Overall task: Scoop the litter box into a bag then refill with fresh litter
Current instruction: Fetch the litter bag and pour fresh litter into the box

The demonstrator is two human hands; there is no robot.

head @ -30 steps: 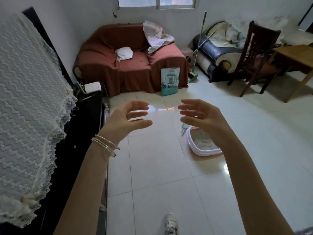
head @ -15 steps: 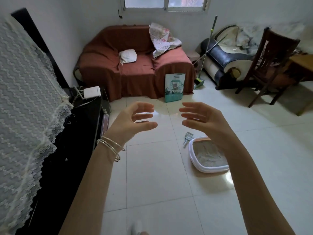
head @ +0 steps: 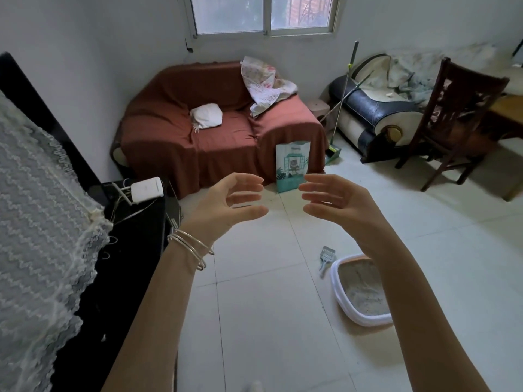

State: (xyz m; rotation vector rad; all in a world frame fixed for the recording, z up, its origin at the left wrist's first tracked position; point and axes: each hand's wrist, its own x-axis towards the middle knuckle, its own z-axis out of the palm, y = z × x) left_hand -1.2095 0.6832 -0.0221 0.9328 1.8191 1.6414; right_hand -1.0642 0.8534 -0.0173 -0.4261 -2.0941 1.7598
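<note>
A white litter box with grey litter in it sits on the tiled floor at lower right, partly behind my right forearm. A small grey scoop lies on the floor just left of it. A teal bag of fresh litter leans upright against the front of the red sofa. My left hand and my right hand are raised in front of me, palms facing each other, fingers apart and curled, holding nothing. Both are well above and left of the box.
A red covered sofa stands under the window. A black cabinet with a lace cloth and a white device runs along the left. A broom and dustpan, a dark sofa and a wooden chair are at right.
The view has tilted up and come closer to the sofa; the litter box and scoop now sit lower in the frame. Both hands stay raised and apart, holding nothing.
</note>
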